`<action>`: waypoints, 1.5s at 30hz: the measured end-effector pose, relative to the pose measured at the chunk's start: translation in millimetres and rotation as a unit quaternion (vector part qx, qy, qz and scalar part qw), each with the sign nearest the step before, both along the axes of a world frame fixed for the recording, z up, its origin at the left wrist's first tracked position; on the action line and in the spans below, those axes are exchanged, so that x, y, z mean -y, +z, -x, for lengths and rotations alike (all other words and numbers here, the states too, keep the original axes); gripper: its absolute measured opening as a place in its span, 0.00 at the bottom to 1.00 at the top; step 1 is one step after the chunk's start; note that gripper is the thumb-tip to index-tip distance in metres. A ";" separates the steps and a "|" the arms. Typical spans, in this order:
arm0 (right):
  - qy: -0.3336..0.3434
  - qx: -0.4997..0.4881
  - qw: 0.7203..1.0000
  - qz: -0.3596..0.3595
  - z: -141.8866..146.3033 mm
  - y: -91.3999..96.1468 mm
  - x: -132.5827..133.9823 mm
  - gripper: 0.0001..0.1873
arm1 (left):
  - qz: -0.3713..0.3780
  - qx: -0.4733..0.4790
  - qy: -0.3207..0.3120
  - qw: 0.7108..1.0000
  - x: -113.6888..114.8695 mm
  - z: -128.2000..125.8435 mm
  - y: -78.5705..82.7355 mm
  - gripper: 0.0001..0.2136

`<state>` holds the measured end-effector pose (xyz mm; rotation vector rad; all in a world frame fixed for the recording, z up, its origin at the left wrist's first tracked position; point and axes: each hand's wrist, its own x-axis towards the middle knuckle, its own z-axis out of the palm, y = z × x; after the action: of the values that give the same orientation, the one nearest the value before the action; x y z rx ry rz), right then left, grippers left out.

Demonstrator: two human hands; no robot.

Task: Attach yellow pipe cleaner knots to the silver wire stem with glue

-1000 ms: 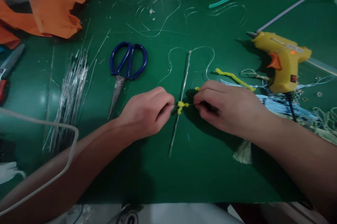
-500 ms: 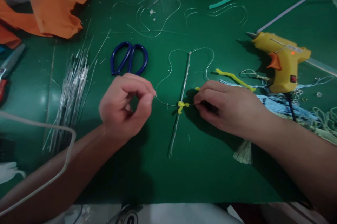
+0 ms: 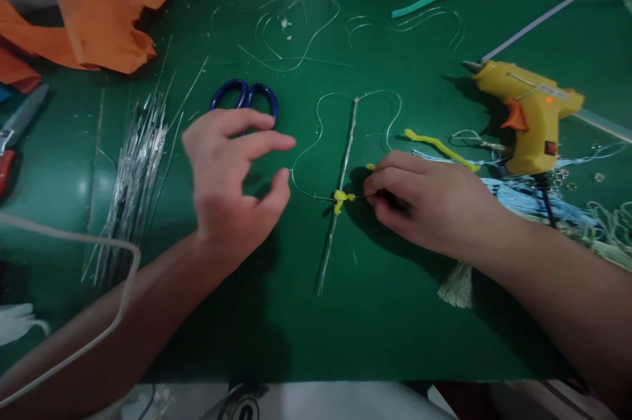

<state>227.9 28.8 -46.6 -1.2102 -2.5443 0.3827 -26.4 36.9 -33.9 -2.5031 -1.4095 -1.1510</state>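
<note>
A thin wire frame, bent into curved wing-like loops on both sides of a straight wire stem, is held just over the green table. Yellow fuzzy strip is wound round the stem where the loops meet it low down. My right hand pinches the right-hand loop between thumb and fingers. Left of the frame, my left hand is open, fingers apart, its thumb tip by the left loop's outer bend. Dark blue-handled scissors lie behind my left hand, which hides their lower part.
A yellow glue gun lies at right, above light blue tassels and a yellow strip. Bundled wires lie at left, near orange cloth. Loose curved wires are at the back. Red-handled scissors lie far left.
My left hand has opened from a pinch on the left loop, its fingers lifting away from the thumb. My right hand and the wire frame stay in place.
</note>
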 end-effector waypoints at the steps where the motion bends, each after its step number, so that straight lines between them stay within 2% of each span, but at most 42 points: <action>1: -0.002 0.003 1.000 0.002 0.3 0.2 0.1 0.08 | 0.029 -0.023 -0.022 0.999 -2.1 -0.7 -1.4 0.11; 4: -0.003 0.007 1.000 0.005 0.7 0.4 0.1 0.08 | 0.102 -0.060 -0.084 0.989 -4.8 -2.7 -4.5 0.08; 10: -0.001 0.010 1.000 -0.007 0.7 0.3 -0.3 0.08 | 0.136 -0.100 -0.167 0.971 -7.5 -3.0 -8.2 0.05; 13: -0.001 0.010 1.000 -0.005 1.0 1.1 -0.6 0.09 | 0.139 -0.110 -0.180 0.968 -9.7 -2.6 -10.3 0.04; 21: -0.004 0.012 1.000 0.002 1.1 1.7 -0.3 0.09 | 0.176 -0.060 -0.192 0.964 -7.8 -2.1 -12.2 0.04; 23: -0.005 0.011 1.000 0.000 0.7 1.1 -0.2 0.09 | 0.180 -0.043 -0.170 0.968 -6.9 -1.6 -10.8 0.04; 28: -0.002 0.004 1.000 -0.003 -0.5 -0.8 -0.2 0.09 | 0.122 -0.011 -0.008 0.992 -2.4 -0.3 -4.6 0.16; 30: -0.001 0.001 1.000 -0.001 -0.8 -1.4 -0.3 0.09 | 0.106 -0.016 0.018 0.994 1.0 -1.5 -2.1 0.17; 33: 0.003 -0.009 1.000 -0.007 -1.0 -1.9 -0.2 0.09 | 0.104 -0.023 -0.022 0.994 6.9 -5.7 -0.2 0.02; 36: 0.004 -0.012 1.000 -0.008 -0.9 -1.7 -0.4 0.08 | 0.116 -0.058 -0.113 0.985 10.2 -10.2 -0.9 0.09; 38: 0.004 -0.007 1.000 -0.010 -0.7 -1.4 -0.7 0.08 | 0.123 -0.102 -0.153 0.975 9.9 -12.3 -2.8 0.10; 41: 0.007 -0.004 1.000 -0.018 -0.3 -1.3 -1.1 0.08 | 0.136 -0.139 -0.170 0.966 7.4 -13.8 -6.9 0.14; 45: 0.011 -0.007 1.000 -0.023 0.1 -1.2 -1.2 0.09 | 0.139 -0.143 -0.172 0.965 4.4 -14.9 -10.8 0.12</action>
<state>227.7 30.0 -47.8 -1.1611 -2.5415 0.3345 -11.5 32.5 -44.7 -3.0476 -1.1627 -0.6122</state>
